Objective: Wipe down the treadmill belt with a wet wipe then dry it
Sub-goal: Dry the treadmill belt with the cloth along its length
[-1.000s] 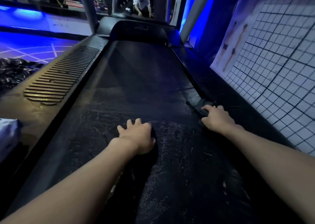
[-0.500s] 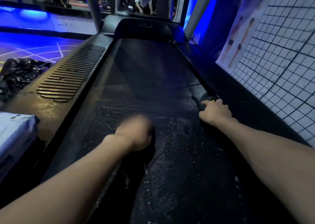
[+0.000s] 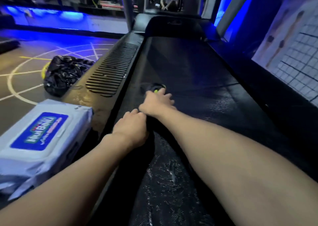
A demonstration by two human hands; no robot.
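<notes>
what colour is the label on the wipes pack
The label is blue with white lettering, on a pale grey pack; head view.

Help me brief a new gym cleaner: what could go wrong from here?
1. The treadmill belt looks wet and streaked. The left hand and right hand both rest on it and might slip.
2. Both hands are near the belt's left edge, where fingers could catch against the side rail.
3. The wipe pack lies close beside the left forearm and could get knocked.
</notes>
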